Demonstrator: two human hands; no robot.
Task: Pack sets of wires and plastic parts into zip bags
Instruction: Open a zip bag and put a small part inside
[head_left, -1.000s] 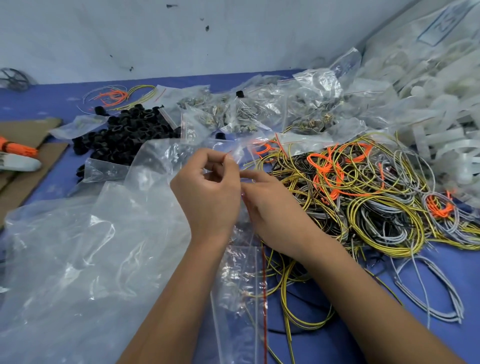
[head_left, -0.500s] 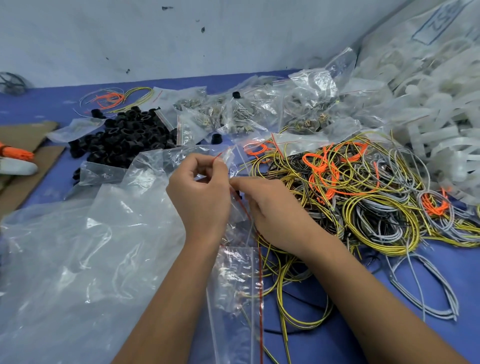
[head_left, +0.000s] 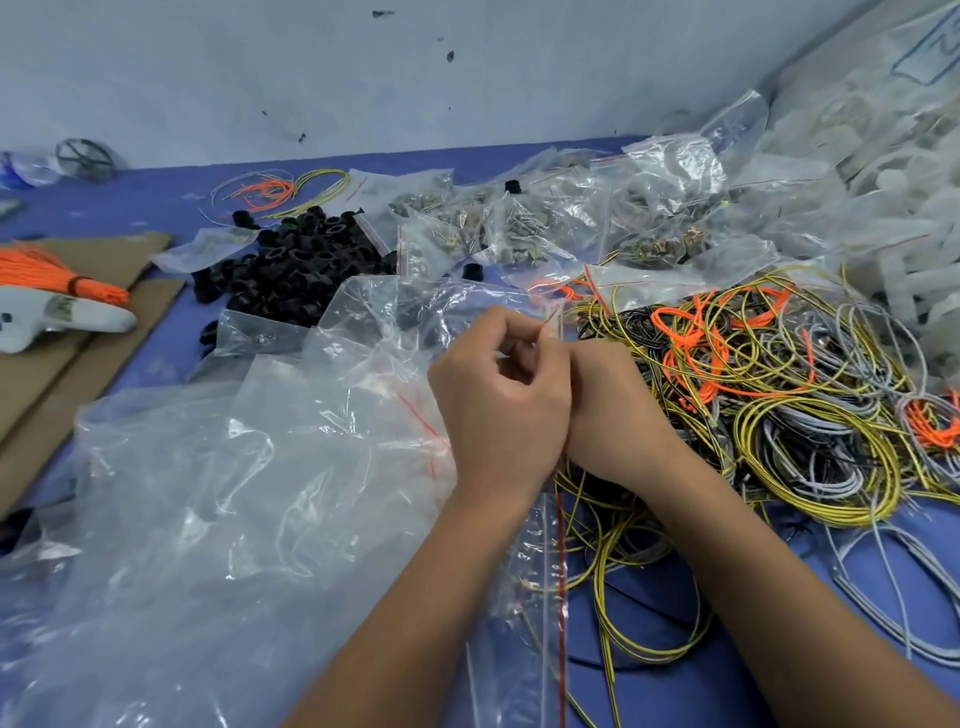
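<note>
My left hand (head_left: 501, 400) and my right hand (head_left: 610, 410) are pressed together at the table's middle, both pinching the red-striped top edge of a small clear zip bag (head_left: 540, 561) that hangs down between my forearms. The right hand's fingers are hidden behind the left hand. A tangle of yellow, grey, black and orange wires (head_left: 769, 395) lies just right of my hands. A heap of black plastic parts (head_left: 296, 265) sits at the back left. Filled small zip bags (head_left: 519, 228) lie behind my hands.
A large crumpled clear plastic sheet (head_left: 218, 493) covers the table at the left. Cardboard (head_left: 67, 332) with an orange wire bundle (head_left: 57, 278) lies at the far left. A pile of white plastic parts in bags (head_left: 878, 171) rises at the right. A wall stands behind.
My two hands have drawn closer together until they touch, and the left hand now covers the right hand's fingers. The view has tilted slightly down.
</note>
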